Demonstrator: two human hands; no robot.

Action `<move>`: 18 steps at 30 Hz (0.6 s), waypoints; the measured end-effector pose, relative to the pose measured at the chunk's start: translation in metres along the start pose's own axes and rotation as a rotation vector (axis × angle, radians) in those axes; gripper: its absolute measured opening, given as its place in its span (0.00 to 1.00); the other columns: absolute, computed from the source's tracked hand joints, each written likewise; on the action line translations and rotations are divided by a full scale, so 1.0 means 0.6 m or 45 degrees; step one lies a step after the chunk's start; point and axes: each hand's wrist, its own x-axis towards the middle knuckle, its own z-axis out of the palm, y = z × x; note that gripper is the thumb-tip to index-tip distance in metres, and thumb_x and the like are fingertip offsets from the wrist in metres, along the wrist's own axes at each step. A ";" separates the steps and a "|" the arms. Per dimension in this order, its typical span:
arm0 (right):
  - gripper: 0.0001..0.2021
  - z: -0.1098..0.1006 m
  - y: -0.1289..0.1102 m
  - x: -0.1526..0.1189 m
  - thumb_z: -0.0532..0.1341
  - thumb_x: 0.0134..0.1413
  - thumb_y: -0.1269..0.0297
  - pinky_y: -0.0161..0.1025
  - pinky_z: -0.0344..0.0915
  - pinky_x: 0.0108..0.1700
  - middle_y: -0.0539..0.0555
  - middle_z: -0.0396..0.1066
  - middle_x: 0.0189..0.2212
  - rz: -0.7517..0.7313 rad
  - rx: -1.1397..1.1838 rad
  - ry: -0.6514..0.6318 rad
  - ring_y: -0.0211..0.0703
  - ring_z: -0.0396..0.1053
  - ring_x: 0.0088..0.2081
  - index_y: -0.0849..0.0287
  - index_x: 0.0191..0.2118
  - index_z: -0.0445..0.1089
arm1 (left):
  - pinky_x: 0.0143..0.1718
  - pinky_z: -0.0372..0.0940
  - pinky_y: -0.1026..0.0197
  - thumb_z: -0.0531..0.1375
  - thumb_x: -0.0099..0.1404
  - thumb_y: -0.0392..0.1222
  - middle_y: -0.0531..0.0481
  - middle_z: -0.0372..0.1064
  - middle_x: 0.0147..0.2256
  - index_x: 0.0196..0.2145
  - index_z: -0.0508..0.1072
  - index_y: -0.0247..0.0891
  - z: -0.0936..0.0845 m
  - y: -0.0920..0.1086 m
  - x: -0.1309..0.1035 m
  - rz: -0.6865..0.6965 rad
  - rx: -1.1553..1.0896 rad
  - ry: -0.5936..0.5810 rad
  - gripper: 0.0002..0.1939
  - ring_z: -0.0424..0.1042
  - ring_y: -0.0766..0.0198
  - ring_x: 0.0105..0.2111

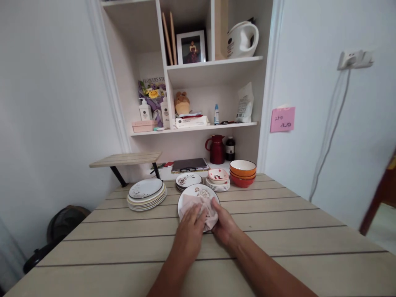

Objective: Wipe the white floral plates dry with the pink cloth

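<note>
The left bare, slender forearm (168, 274) rises from the near edge, leaning slightly right toward the far side; the right bare, longer-showing forearm (262, 262) slants from near right toward far left. Both wrists look roughly straight. The left hand (191, 231) lies back up, fingers extended and slightly bent, pointing far. The right hand (225, 225), just beside it, is turned thumb up in a gripping pose, its fingers mostly hidden.

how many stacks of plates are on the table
3: the left stack, the middle stack partly behind the held plate, and the right stack under the pink bowl.
</note>
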 end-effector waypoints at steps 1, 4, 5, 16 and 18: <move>0.21 0.000 0.001 -0.001 0.56 0.58 0.53 0.41 0.70 0.39 0.60 0.78 0.34 -0.001 -0.017 0.012 0.44 0.75 0.32 0.67 0.46 0.70 | 0.55 0.63 0.48 0.50 0.65 0.30 0.42 0.60 0.59 0.59 0.61 0.41 0.000 0.001 0.000 0.016 -0.030 -0.005 0.26 0.61 0.56 0.58; 0.21 -0.002 0.007 -0.002 0.58 0.56 0.52 0.40 0.70 0.40 0.60 0.78 0.36 0.027 -0.119 0.038 0.44 0.76 0.34 0.66 0.46 0.71 | 0.56 0.62 0.49 0.51 0.64 0.29 0.45 0.61 0.59 0.59 0.62 0.46 -0.004 0.002 0.003 0.024 -0.070 -0.028 0.27 0.61 0.57 0.58; 0.21 -0.003 0.010 -0.002 0.59 0.55 0.52 0.41 0.70 0.41 0.60 0.78 0.38 0.044 -0.155 0.022 0.45 0.76 0.35 0.66 0.46 0.71 | 0.57 0.61 0.49 0.52 0.64 0.28 0.47 0.61 0.59 0.58 0.63 0.47 -0.006 0.001 0.004 0.013 -0.065 -0.030 0.27 0.61 0.57 0.58; 0.23 -0.001 0.027 0.011 0.58 0.56 0.53 0.47 0.67 0.49 0.62 0.78 0.39 0.098 -0.062 -0.095 0.48 0.76 0.39 0.66 0.50 0.69 | 0.56 0.61 0.46 0.50 0.63 0.27 0.39 0.66 0.54 0.53 0.69 0.35 -0.007 -0.035 -0.003 -0.289 0.317 0.140 0.22 0.65 0.53 0.55; 0.23 -0.005 0.012 0.009 0.57 0.57 0.52 0.48 0.67 0.48 0.62 0.77 0.40 0.068 -0.023 -0.056 0.49 0.75 0.40 0.65 0.50 0.69 | 0.54 0.64 0.48 0.50 0.63 0.27 0.39 0.68 0.53 0.51 0.70 0.34 -0.002 -0.026 -0.005 -0.252 0.295 0.161 0.21 0.67 0.53 0.54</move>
